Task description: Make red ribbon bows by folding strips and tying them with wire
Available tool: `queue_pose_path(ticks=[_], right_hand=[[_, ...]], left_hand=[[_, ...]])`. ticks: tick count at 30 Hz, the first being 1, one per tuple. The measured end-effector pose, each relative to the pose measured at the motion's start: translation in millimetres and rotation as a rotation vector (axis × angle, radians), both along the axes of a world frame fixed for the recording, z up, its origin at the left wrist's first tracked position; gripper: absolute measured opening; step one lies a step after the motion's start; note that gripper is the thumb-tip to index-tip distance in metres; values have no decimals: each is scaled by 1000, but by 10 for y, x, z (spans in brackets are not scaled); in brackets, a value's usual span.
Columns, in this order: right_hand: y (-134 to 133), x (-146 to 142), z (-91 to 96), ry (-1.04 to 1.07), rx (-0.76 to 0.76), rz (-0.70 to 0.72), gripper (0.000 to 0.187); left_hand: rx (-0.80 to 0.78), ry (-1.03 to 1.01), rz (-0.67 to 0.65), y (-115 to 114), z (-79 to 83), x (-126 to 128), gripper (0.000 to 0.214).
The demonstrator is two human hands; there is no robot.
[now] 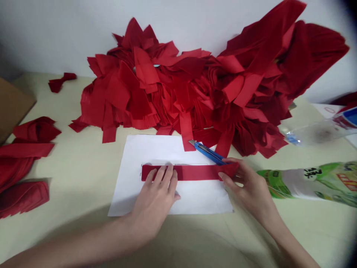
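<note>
A red fabric strip [199, 172] lies lengthwise across a white sheet of paper [131, 203] that has thin printed lines. Flat on the strip's left part rests my left hand [158, 186], its fingers stretched out and pressing down. At the strip's right end, my right hand [245, 178] pinches the fabric between thumb and fingers, with that end slightly lifted. A blue utility knife [209, 152], blade out, lies just above the strip, its rear end by my right fingers. Whether those fingers touch the knife is unclear.
A large heap of red strips [173, 89] fills the table's back against the wall. More folded red strips [25, 193] lie at left, near a cardboard box [13, 106]. On the right are a clear plastic bottle [320, 130] and a green-and-white packet [309, 182].
</note>
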State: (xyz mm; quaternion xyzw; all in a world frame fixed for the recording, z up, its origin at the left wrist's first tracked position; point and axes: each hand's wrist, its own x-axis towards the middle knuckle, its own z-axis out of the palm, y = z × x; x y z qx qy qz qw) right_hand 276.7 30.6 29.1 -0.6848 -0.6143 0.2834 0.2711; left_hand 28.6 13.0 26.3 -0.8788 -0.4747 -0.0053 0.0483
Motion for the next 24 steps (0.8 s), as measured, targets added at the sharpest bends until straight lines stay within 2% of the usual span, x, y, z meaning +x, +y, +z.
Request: queue_pose_path(ticks=[4, 8, 10, 14, 16, 20, 24], right_hand=[[-8, -26, 88, -49, 35, -18, 33], [-20, -193, 164, -96, 126, 22, 36], [-23, -324, 167, -103, 150, 139, 40], [-4, -556, 116, -109, 147, 475, 52], [13, -613, 79, -184, 168, 584, 47], [31, -619, 1, -333, 284, 693, 26], [48, -614, -59, -394, 341, 708, 23]], left_hand=[[63, 8, -14, -35, -40, -5, 40], [133, -26, -29, -67, -103, -29, 38], [170, -57, -43, -78, -142, -46, 37], [232, -151, -53, -87, -219, -74, 36], [245, -188, -53, -85, -248, -82, 36], [263, -261, -40, -77, -278, -92, 36], [280, -307, -23, -74, -288, -89, 37]])
